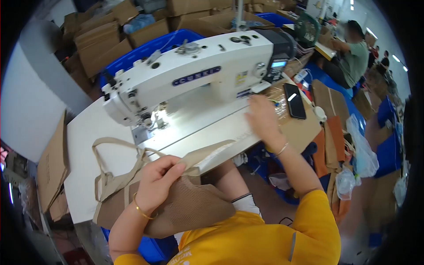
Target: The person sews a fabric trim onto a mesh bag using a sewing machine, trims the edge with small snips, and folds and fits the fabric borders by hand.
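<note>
My left hand (pixel 159 179) is closed on a brown mesh fabric piece (pixel 181 205), thumb and fingers pinching its upper edge. Tan straps (pixel 112 141) of the piece lie on the white table to the left. A lit white sewing machine (pixel 185 70) stands beyond, its needle area (pixel 152 119) above and left of my left hand. My right hand (pixel 263 117) is over the right part of the table, below the machine's right end and left of a black phone (pixel 294 101). Its fingers are blurred, so what they hold, if anything, cannot be made out.
Cardboard boxes (pixel 99 44) and a blue bin (pixel 176 37) stand behind the machine. A cardboard sheet (pixel 53 165) leans at the table's left. Plastic bags (pixel 360 150) hang at the right. Another person (pixel 353 62) sits at the upper right.
</note>
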The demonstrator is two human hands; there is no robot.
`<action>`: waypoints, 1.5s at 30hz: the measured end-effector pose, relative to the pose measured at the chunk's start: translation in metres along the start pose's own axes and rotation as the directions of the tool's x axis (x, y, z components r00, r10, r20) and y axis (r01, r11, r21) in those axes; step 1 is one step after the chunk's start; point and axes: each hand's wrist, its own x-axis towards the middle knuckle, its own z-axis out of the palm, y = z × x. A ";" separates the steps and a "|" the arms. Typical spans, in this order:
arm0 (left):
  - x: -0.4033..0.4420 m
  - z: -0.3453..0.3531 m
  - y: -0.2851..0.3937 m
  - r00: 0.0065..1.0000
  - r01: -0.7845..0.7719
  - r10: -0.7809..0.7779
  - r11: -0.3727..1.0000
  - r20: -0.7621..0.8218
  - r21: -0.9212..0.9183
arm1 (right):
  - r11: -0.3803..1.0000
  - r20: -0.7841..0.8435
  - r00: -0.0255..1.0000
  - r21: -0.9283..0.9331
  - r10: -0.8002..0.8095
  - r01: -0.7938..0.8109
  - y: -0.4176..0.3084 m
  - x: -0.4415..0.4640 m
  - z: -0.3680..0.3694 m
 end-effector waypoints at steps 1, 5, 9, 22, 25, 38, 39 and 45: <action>0.001 -0.002 -0.002 1.000 0.005 -0.005 1.000 -0.027 0.007 | 0.994 -0.046 0.999 -0.107 0.005 -0.010 0.018 -0.002 0.004; 0.006 -0.003 -0.005 0.997 0.065 -0.058 0.983 0.046 -0.169 | 0.984 0.097 0.981 -0.078 0.166 -0.159 0.054 -0.010 0.009; 0.009 -0.006 -0.003 0.990 0.094 -0.078 0.985 0.114 -0.143 | 0.978 0.045 0.993 -0.184 0.106 -0.096 0.054 -0.015 0.018; 0.011 -0.010 0.017 0.989 0.055 -0.058 0.998 0.137 0.029 | 0.239 0.277 0.956 0.939 -0.098 -0.247 -0.135 -0.029 -0.053; 0.001 -0.012 0.019 0.995 0.005 -0.007 1.000 0.102 0.018 | -0.070 0.332 0.916 0.932 -0.223 -0.355 -0.154 -0.011 -0.041; -0.038 -0.030 0.027 0.995 0.089 -0.089 0.996 0.039 0.000 | -0.146 0.260 0.801 0.908 -0.540 -0.393 -0.178 0.001 -0.045; -0.039 -0.031 0.027 0.995 0.091 -0.092 0.995 0.046 0.029 | -0.156 0.264 0.804 0.903 -0.533 -0.400 -0.179 0.001 -0.047; -0.042 -0.029 0.026 0.995 0.068 -0.062 0.995 0.082 -0.074 | -0.134 0.264 0.839 0.921 -0.475 -0.365 -0.183 -0.001 -0.054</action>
